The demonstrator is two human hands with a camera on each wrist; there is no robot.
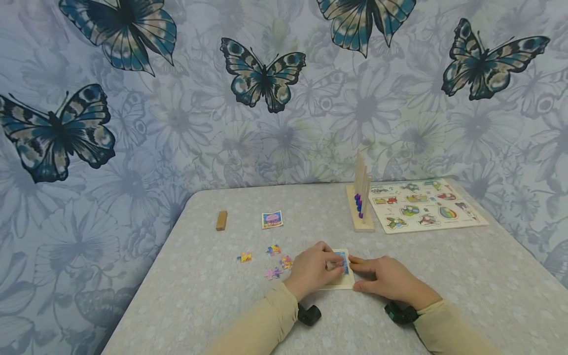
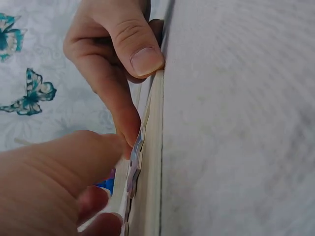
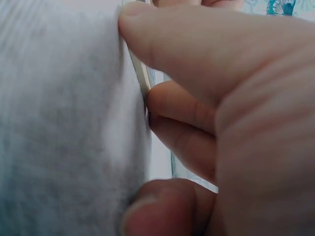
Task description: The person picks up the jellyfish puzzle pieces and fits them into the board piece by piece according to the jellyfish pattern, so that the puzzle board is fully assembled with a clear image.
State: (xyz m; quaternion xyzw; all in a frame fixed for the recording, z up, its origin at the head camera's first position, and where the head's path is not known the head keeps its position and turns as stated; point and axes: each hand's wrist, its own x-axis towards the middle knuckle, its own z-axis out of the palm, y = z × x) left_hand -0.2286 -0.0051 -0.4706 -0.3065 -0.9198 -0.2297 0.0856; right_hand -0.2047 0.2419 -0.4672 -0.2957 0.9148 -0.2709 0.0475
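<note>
A small jigsaw puzzle in a pale wooden frame [image 1: 339, 286] lies on the table, its blue picture [image 1: 344, 256] partly hidden by my left hand [image 1: 312, 266]. The left fingertips [image 2: 110, 223] touch the puzzle pieces [image 2: 134, 177], some of which stand slightly tilted above the frame in the left wrist view. No piece shows between left thumb and fingers. With thumb at the near corner and fingers farther up, my right hand [image 1: 390, 278] holds the frame's right edge. Left of the frame lie several loose jigsaw pieces [image 1: 273, 250], yellow, pink and blue.
A small picture card [image 1: 272, 220] and a wooden block [image 1: 221, 220] lie farther back. At the back right stands a wooden rack [image 1: 364, 227] with blue and purple parts, beside a picture board [image 1: 426, 207] of vehicles and toys. The patterned wall rises behind the table.
</note>
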